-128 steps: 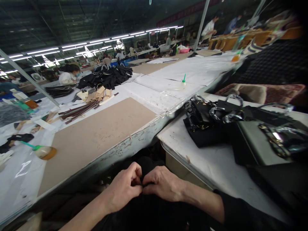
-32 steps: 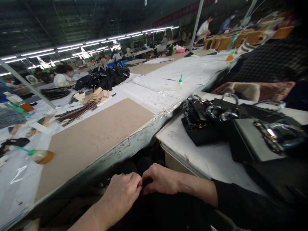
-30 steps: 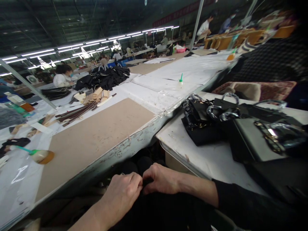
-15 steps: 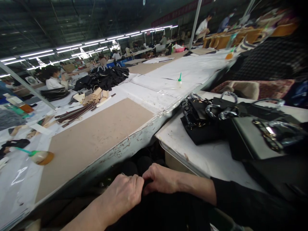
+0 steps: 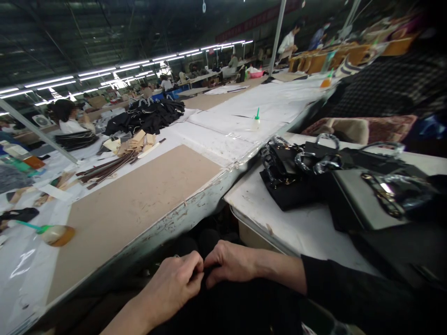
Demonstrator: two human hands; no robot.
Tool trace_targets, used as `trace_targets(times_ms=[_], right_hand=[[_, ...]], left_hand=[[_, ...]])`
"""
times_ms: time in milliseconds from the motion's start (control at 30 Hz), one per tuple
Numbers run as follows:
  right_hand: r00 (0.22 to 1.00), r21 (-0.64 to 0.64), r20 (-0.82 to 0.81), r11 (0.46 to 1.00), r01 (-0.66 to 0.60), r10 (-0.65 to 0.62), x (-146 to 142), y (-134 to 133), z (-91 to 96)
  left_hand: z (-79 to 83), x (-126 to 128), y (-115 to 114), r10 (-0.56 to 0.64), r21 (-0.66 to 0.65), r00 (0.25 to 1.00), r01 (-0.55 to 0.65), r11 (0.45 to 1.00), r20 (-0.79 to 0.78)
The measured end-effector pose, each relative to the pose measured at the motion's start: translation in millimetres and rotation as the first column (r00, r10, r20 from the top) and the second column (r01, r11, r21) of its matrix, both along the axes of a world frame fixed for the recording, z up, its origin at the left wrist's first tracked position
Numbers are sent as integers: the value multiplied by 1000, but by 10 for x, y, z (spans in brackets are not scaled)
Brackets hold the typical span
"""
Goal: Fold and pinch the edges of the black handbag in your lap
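Note:
Low in the view, over a dark lap, my left hand [image 5: 178,282] and my right hand [image 5: 228,263] meet with their fingertips close together. Both are closed in a pinch, thumbs against the curled fingers. Whatever they grip is dark or hidden against the black clothing below, and I cannot make it out. Just beyond the hands runs the worn front edge of a long worktable [image 5: 202,204]. On the side table to the right lie black handbags [image 5: 296,186] with plastic-wrapped handles.
A tan board [image 5: 146,186] lies on the worktable. A glue bottle [image 5: 57,235] with a green nozzle lies on its side at left; another bottle [image 5: 256,122] stands farther back. Brown strips [image 5: 108,172] and a black pile [image 5: 146,116] sit beyond. A co-worker [image 5: 68,116] sits across the table.
My left hand has turned slightly, so its thumb and finger pinch now shows. Both hands stay close together. The whole view has shifted a little.

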State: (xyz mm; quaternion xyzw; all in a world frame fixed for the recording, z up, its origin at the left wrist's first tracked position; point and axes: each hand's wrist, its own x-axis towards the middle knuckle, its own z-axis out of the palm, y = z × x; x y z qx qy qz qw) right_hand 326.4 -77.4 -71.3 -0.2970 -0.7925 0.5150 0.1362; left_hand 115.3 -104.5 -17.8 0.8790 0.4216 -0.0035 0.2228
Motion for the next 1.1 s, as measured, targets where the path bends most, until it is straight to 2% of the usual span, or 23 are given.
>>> trace_targets(times_ms=[67, 133, 300, 367, 433, 567, 667, 867, 1000, 1067, 1100], right_hand=[[1000, 49, 19, 999, -5, 4, 24, -6, 29], [1000, 80, 24, 997, -12, 10, 49, -18, 64], [998, 106, 26, 993, -58, 55, 58, -51, 144], [996, 122, 30, 989, -83, 80, 35, -61, 164], [994, 166, 30, 980, -110, 106, 8, -64, 168], [991, 208, 2, 969, -134, 137, -19, -47, 132], [990, 142, -56, 983, -118, 127, -16, -31, 104], [992, -20, -67, 994, -112, 110, 14, -19, 104], [982, -229, -9, 956, -185, 188, 67, 35, 177], [969, -265, 21, 936, -230, 244, 40, 78, 249], [962, -240, 48, 938, -251, 270, 4, 98, 290]], left_hand=[[69, 10, 14, 144, -150, 988, -133, 980, 63], [107, 9, 20, 203, -211, 976, -183, 960, 76], [70, -35, -6, 84, -150, 995, -76, 986, 46], [45, -64, -22, 76, -154, 994, -63, 986, 74], [35, -95, -29, 118, -203, 986, -93, 975, 115], [77, -161, -23, 234, -367, 960, -165, 915, 153], [128, -202, -36, 205, -407, 970, -136, 903, 131], [153, -222, -79, 107, -296, 993, -88, 951, 47], [133, -189, -84, 123, -297, 991, -101, 950, 59], [116, -161, -84, 134, -286, 989, -109, 952, 69], [108, -148, -81, 139, -279, 988, -113, 953, 73]])
